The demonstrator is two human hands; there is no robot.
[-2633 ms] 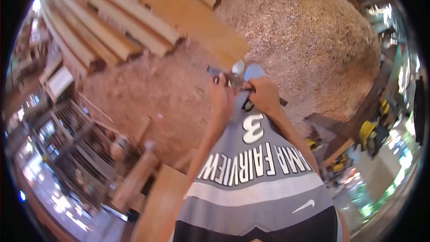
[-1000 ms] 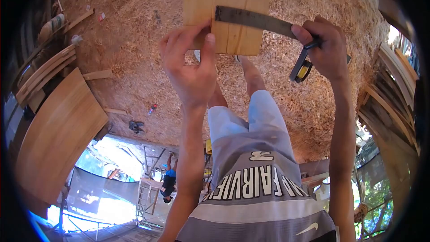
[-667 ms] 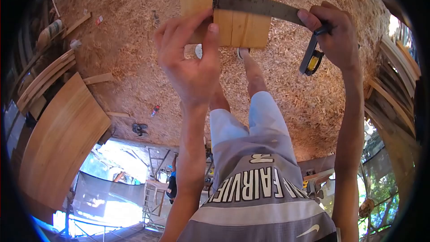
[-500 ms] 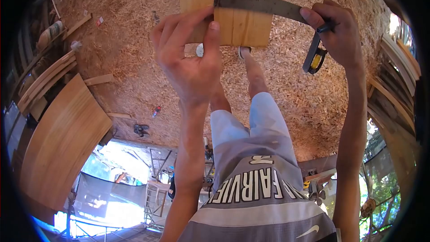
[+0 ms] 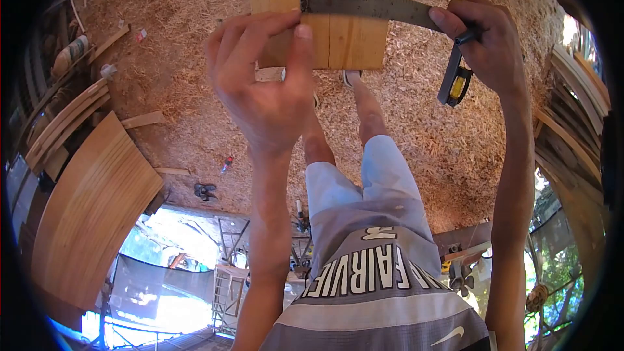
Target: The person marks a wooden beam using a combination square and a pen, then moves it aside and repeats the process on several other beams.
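My right hand [image 5: 487, 39] is closed around a combination square [image 5: 364, 3] near its dark head, which hangs below the fingers with a yellow level vial [image 5: 458, 86]. Its steel rule reaches left across a pale wooden panel [image 5: 354, 45] with visible joint lines. At the rule's left end is my left hand [image 5: 263, 78], index finger and thumb brought close together in a pinch beside the rule's corner. Whatever lies between those fingertips, if anything, cannot be made out. Part of the panel is hidden behind this hand.
Wood shavings [image 5: 182, 78] cover the ground. A large curved-looking wooden panel [image 5: 97, 214] leans at left, near stacked boards [image 5: 68, 123]. More boards [image 5: 575, 136] stand at right. A small red-labelled bottle [image 5: 227, 164] and a dark object [image 5: 205, 191] lie on the ground.
The panel, the rule's end and my left hand sit slightly further left in view. The rule keeps about the same place on the panel, and both hands keep their hold.
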